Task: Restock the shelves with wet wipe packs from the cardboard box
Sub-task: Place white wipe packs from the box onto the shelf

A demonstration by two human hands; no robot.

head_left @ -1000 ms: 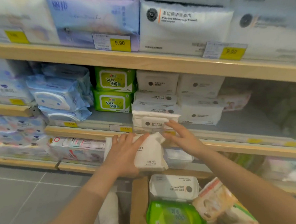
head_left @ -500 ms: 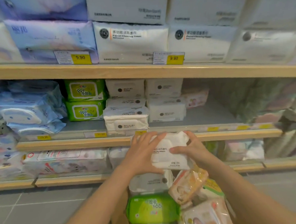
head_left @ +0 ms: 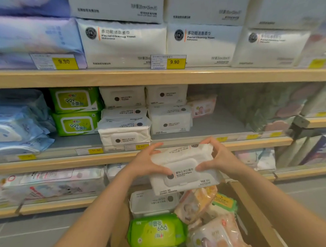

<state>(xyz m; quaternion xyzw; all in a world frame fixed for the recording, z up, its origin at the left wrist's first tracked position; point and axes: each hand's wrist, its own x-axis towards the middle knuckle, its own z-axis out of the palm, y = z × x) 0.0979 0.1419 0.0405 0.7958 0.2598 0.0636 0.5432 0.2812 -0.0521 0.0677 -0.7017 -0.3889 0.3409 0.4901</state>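
A white wet wipe pack (head_left: 183, 169) is held between the left hand (head_left: 147, 164) and the right hand (head_left: 217, 158), each closed on one end, above the cardboard box (head_left: 257, 218) and just before the middle shelf (head_left: 66, 162) edge. In the box are seen another white pack (head_left: 153, 201), a green pack (head_left: 156, 231) and peach-coloured packs (head_left: 196, 202). On the shelf, white stacks (head_left: 124, 123) stand left of open bare room (head_left: 215, 126).
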